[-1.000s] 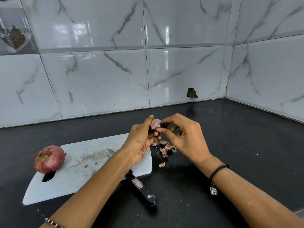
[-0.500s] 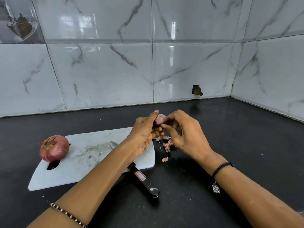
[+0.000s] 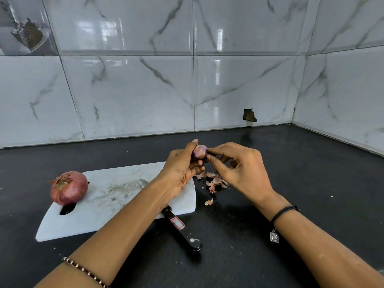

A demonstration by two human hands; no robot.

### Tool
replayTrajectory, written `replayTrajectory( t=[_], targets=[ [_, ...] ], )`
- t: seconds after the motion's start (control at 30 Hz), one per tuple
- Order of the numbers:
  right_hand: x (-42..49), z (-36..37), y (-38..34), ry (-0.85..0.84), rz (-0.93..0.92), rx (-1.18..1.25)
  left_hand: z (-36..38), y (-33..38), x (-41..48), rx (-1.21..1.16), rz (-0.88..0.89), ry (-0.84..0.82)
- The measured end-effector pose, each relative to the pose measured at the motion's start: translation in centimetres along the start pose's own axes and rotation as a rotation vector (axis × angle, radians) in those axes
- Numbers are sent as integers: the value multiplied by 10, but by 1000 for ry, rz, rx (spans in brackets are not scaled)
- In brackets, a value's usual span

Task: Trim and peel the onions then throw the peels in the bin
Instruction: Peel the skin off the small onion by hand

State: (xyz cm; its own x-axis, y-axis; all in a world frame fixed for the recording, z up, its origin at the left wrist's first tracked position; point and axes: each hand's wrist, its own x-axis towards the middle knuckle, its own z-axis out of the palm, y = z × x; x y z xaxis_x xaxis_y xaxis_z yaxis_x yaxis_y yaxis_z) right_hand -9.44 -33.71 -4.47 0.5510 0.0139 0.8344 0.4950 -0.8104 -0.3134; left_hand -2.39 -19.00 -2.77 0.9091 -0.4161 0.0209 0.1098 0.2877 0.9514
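A person works at a black kitchen counter [image 3: 270,256] backed by marble-patterned wall tiles [image 3: 135,96]. The left hand [image 3: 180,169] grips a small onion [image 3: 200,151] above the counter, thumb and fingers curled round it, while the right hand [image 3: 239,171] pinches at the onion's skin between thumb and forefinger, its other fingers loosely curled. Loose peels [image 3: 214,181] lie scattered on the counter just below the hands, beside the right edge of a white cutting board [image 3: 108,202]. A larger unpeeled onion [image 3: 68,188] sits at the board's left end. A black-handled knife [image 3: 178,225] lies across the board's near right corner, partly hidden under the left forearm. Each wrist wears a bracelet.
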Motion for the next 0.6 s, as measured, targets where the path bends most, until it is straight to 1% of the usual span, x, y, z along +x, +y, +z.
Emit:
replayTrajectory(
  t=[0.1, 0.2, 0.33, 0.43, 0.5, 0.6],
  targets=[
    [-1, 0, 1, -14, 5, -15, 0, -1, 1, 33, 0, 0],
    [-2, 1, 2, -66, 32, -57, 0, -2, 2, 89, -14, -8],
    [-5, 4, -1, -114, 46, -314, -3, -4, 0, 118, -62, -35],
    [-5, 6, -3, -184, 31, -432, 0, -4, 0, 71, -84, 5],
    [-5, 7, -5, -225, 36, -448, 1, -3, 1, 38, -91, 53],
    [-5, 6, -7, -258, 57, -380, 1, -1, 2, 48, -99, 85]
  ],
)
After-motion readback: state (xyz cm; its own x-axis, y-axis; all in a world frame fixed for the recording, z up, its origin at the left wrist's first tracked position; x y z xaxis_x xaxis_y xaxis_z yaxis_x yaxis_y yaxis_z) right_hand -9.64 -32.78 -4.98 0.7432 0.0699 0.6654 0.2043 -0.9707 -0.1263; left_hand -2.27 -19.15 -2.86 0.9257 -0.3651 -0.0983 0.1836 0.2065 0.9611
